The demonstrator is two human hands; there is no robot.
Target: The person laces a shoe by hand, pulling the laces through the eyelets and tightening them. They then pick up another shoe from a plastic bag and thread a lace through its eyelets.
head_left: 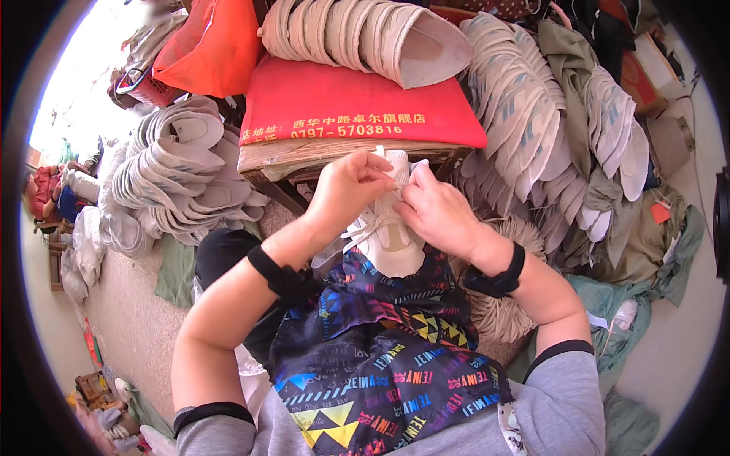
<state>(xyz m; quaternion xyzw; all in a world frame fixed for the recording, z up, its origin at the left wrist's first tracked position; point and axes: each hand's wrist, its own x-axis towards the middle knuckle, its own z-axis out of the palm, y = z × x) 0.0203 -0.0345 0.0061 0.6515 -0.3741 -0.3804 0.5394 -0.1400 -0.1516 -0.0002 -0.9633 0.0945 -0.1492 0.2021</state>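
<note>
A white and beige shoe upper (395,251) rests toe toward me on my lap, over a dark printed apron (395,365). Its tongue end reaches the front edge of a small wooden table (266,156). Laces cross its middle, and a loop hangs out on the left. My left hand (348,186) is closed in a pinch on a shoelace beside the tongue, though the fingertips partly cover it. From the other side my right hand (441,213) grips the upper near its opening, thumb up and fingers curled. What lies under the right fingers is hidden.
A red printed cloth bag (357,102) covers the table, with a row of nested beige uppers (350,34) on it. Stacked uppers stand on the left (171,163) and right (513,99). An orange-red bag (209,49) sits far left; green cloth (623,311) lies at the right.
</note>
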